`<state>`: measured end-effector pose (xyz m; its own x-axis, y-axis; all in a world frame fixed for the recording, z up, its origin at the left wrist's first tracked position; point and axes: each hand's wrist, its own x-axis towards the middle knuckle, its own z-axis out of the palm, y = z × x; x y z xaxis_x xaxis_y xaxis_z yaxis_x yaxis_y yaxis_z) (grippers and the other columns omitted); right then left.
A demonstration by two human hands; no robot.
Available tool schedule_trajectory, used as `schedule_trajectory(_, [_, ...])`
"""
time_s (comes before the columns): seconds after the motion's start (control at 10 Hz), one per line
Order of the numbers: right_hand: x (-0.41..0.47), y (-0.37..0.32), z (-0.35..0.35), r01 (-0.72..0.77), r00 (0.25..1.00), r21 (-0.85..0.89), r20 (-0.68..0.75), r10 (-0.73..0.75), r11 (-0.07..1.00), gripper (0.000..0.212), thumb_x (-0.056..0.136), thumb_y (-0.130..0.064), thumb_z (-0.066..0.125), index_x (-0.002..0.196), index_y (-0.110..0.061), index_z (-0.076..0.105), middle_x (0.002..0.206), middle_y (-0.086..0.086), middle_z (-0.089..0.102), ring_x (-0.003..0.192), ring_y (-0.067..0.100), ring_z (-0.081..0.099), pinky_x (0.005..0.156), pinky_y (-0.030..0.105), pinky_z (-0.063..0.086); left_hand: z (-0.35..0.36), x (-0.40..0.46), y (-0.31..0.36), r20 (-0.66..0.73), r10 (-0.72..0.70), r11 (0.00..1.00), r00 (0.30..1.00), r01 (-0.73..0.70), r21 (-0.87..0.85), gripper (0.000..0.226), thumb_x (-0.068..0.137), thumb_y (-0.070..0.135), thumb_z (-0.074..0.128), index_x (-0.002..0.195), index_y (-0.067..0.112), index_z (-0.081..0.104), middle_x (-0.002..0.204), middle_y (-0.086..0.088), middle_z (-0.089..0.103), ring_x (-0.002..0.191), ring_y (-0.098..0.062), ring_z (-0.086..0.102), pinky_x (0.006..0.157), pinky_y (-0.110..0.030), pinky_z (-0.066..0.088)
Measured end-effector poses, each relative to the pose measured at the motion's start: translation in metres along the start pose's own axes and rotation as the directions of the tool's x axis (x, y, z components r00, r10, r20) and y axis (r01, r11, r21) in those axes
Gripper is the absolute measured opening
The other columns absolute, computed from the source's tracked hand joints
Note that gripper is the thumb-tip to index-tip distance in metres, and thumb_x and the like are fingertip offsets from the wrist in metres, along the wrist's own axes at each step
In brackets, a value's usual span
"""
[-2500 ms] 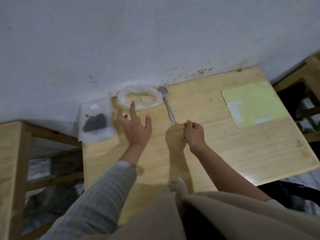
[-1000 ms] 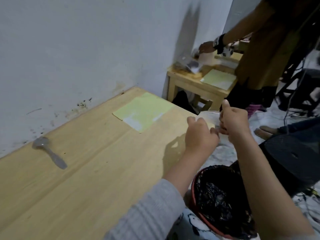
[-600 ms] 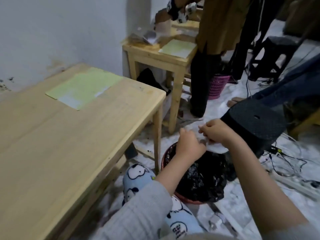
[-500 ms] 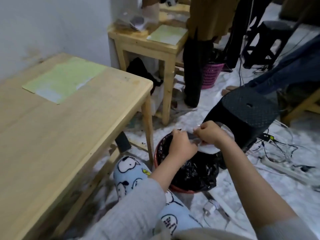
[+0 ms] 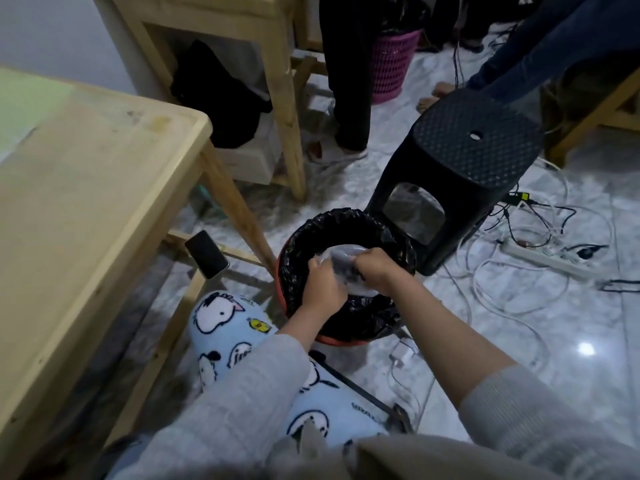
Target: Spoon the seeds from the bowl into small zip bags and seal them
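Note:
Both my hands hold a clear plastic bag (image 5: 341,263) over the bin (image 5: 346,233), a round red bin lined with a black bag that stands on the floor to the right of the table. My left hand (image 5: 323,289) grips the bag's left side. My right hand (image 5: 375,268) grips its right side with curled fingers. The bag looks crumpled, with something dark showing through it. The bowl, the spoon and the filled seed bag are out of view.
The wooden table (image 5: 86,202) fills the left, with a phone (image 5: 206,254) on its lower rail. A black plastic stool (image 5: 464,161) stands just behind the bin. Cables and a power strip (image 5: 543,256) lie on the floor at right. Another person's legs (image 5: 346,81) stand by a second table.
My view swung from the tabletop down to the floor on the right. Both hands carried the clear bag off the table and lowered it over the bin.

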<state>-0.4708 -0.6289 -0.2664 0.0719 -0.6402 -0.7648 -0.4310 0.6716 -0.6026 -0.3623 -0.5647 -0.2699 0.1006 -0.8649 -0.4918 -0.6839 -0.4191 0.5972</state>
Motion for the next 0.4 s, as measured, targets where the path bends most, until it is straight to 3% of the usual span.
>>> schedule_trajectory(0.1, [0.003,0.003,-0.003,-0.025,0.997,0.241,0.078,0.006,0.97,0.014,0.089,-0.009,0.057,0.097,0.001,0.062,0.099,0.019,0.066,0.09,0.028,0.064,0.079,0.039,0.056,0.001,0.006,-0.008,0.156,-0.024,1.0,0.988,0.021,0.02,0.071,0.091,0.024,0.06,0.149,0.014,0.02,0.157,-0.022,-0.002,0.141,-0.037,0.022,0.103,-0.034,0.034])
schedule_trajectory(0.2, [0.011,0.011,-0.006,0.013,0.999,0.338,-0.041,0.001,0.941,0.029,0.092,-0.004,0.054,0.121,0.0,0.055,0.117,0.016,0.058,0.101,0.027,0.057,0.084,0.036,0.048,0.004,0.006,-0.014,0.2,-0.113,0.993,0.973,0.102,0.068,0.069,0.093,0.029,0.059,0.147,0.012,0.02,0.157,-0.02,-0.014,0.135,-0.036,0.036,0.093,-0.031,0.04])
schedule_trajectory(0.3, [0.009,0.022,-0.007,0.051,0.986,0.269,-0.165,-0.006,0.962,0.033,0.092,-0.004,0.05,0.125,-0.002,0.056,0.114,0.015,0.059,0.099,0.024,0.056,0.087,0.033,0.046,0.005,-0.004,-0.017,0.17,-0.146,0.988,0.975,0.134,0.076,0.067,0.093,0.032,0.057,0.145,0.008,0.022,0.157,-0.022,-0.012,0.131,-0.036,0.042,0.095,-0.031,0.04])
schedule_trajectory(0.4, [0.01,0.036,-0.004,0.074,0.969,0.353,-0.245,0.016,0.933,0.029,0.09,-0.001,0.046,0.114,-0.002,0.062,0.112,0.018,0.064,0.097,0.027,0.061,0.095,0.04,0.05,0.01,-0.012,-0.02,0.154,-0.161,0.986,0.975,0.153,0.061,0.068,0.094,0.035,0.055,0.146,0.008,0.021,0.157,-0.022,-0.01,0.129,-0.036,0.044,0.095,-0.032,0.042])
